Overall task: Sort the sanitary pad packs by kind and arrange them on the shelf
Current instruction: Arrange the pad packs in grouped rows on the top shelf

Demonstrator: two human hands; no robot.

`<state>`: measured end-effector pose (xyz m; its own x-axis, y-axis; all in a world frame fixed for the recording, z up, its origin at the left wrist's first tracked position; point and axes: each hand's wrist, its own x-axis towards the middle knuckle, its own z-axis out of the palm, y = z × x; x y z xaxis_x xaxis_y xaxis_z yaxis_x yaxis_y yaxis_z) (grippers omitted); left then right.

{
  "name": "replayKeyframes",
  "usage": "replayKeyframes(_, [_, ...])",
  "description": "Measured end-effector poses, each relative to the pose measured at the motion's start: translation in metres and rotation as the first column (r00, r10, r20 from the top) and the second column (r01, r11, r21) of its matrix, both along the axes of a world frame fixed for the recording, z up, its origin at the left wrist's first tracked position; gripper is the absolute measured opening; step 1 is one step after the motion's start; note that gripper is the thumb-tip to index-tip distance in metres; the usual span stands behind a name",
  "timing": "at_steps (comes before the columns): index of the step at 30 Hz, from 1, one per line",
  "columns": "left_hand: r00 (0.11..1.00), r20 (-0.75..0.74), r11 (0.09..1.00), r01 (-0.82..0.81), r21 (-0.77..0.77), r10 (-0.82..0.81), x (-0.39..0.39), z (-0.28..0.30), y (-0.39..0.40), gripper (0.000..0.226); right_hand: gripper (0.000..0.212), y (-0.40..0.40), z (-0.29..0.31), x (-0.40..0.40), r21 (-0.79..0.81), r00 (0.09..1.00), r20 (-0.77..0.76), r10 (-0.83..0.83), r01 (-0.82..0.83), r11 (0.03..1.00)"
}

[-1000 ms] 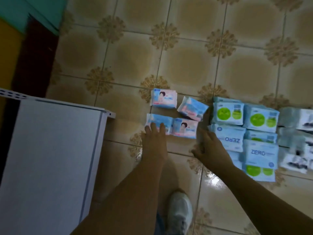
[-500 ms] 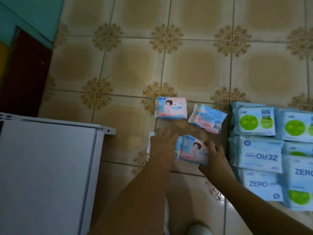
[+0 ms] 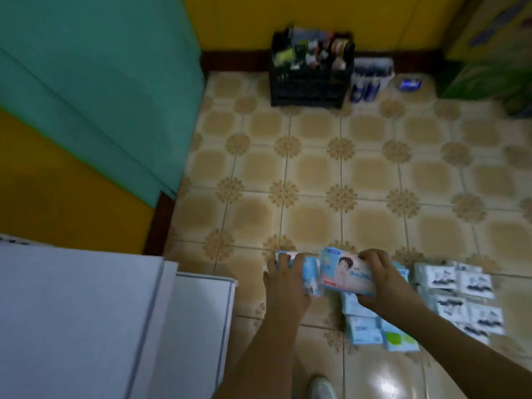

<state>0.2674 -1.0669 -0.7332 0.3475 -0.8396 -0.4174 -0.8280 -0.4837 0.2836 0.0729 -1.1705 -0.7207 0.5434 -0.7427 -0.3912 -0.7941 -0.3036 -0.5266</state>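
Observation:
My left hand (image 3: pixel 285 286) grips pink-and-blue pad packs (image 3: pixel 308 273), one with a barcode showing. My right hand (image 3: pixel 383 283) grips another pink-and-blue pack (image 3: pixel 345 273) printed with a woman's picture. Both hands hold the packs together, lifted above the tiled floor. Under my right arm lie blue ZERO packs (image 3: pixel 364 331) and green-dot packs (image 3: pixel 398 339). A group of white packs with black print (image 3: pixel 460 295) lies to their right. The white shelf (image 3: pixel 86 321) stands at lower left, its top bare.
A black crate (image 3: pixel 309 73) full of small items stands against the far yellow wall, with bottles (image 3: pixel 367 82) beside it. A green box (image 3: pixel 489 70) is at far right. A teal panel (image 3: pixel 86 82) leans at left. My white shoe (image 3: pixel 321 388) shows below.
Both hands closed on the pink-and-blue packs and lifted them off the floor together. The camera tilted up, bringing the far wall and crate into view.

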Motion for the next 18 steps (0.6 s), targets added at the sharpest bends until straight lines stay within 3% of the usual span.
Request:
replayKeyframes(5, [0.994, 0.049, 0.989, 0.102, -0.106, -0.098, 0.009, 0.205, -0.001, 0.081, 0.075, -0.036, 0.221, 0.008, -0.161, 0.990, 0.130, -0.049, 0.070, 0.985])
replayKeyframes(9, [0.993, 0.114, 0.960, 0.068, -0.272, -0.038, 0.018, 0.329, 0.004, 0.074, 0.070, -0.055, 0.353, 0.023, -0.268, 0.964, 0.265, -0.003, 0.076, 0.960])
replayKeyframes(11, [0.985, 0.169, 0.915, 0.052, -0.401, 0.018, 0.021, 0.385, 0.008, 0.073, 0.069, -0.062, 0.409, 0.033, -0.330, 0.940, 0.338, 0.036, 0.082, 0.941])
replayKeyframes(14, [0.989, 0.111, 0.840, -0.025, -0.542, 0.101, 0.021, 0.464, 0.019, 0.085, 0.071, -0.067, 0.487, 0.053, -0.433, 0.849, 0.507, 0.151, 0.099, 0.896])
replayKeyframes(18, [0.979, 0.017, 0.676, -0.128, -0.726, 0.203, 0.008, 0.550, 0.052, 0.084, 0.074, -0.046, 0.577, 0.078, -0.498, 0.707, 0.651, 0.277, 0.122, 0.859])
